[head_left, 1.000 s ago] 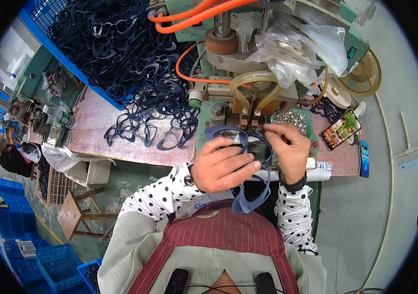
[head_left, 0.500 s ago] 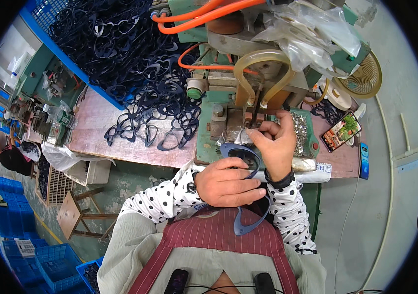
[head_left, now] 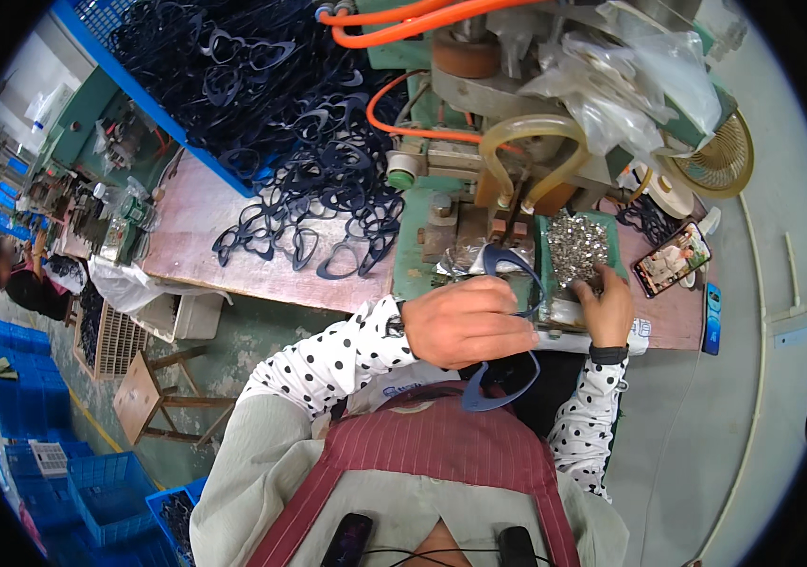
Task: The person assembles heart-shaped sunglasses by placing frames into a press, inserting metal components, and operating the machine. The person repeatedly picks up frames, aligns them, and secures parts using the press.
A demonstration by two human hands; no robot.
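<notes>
My left hand (head_left: pixel 471 323) is closed around the middle of a dark blue two-looped frame (head_left: pixel 490 403), shaped like an eyeglass front. One loop sticks out above the fingers, beside the press's work point (head_left: pixel 509 231); the other hangs below, over the apron. At the near edge of a heap of small silver metal pieces (head_left: pixel 576 248), my right hand (head_left: pixel 606 307) reaches down with thumb and fingers apart. Whether a piece lies between its fingertips is too small to tell. The heap sits on a green tray right of the press.
Many more dark blue frames (head_left: pixel 313 213) spill from a blue crate (head_left: pixel 200 161) onto the table at left. Orange hoses (head_left: pixel 422 24) and plastic bags hang about the press. A phone (head_left: pixel 673 258), a blue object (head_left: pixel 711 319) and a fan (head_left: pixel 717 156) are at right. Another person sits far left.
My right hand has left the press's work point and moved right to the metal pieces. The left hand still grips the frame, now slightly higher and farther right in view.
</notes>
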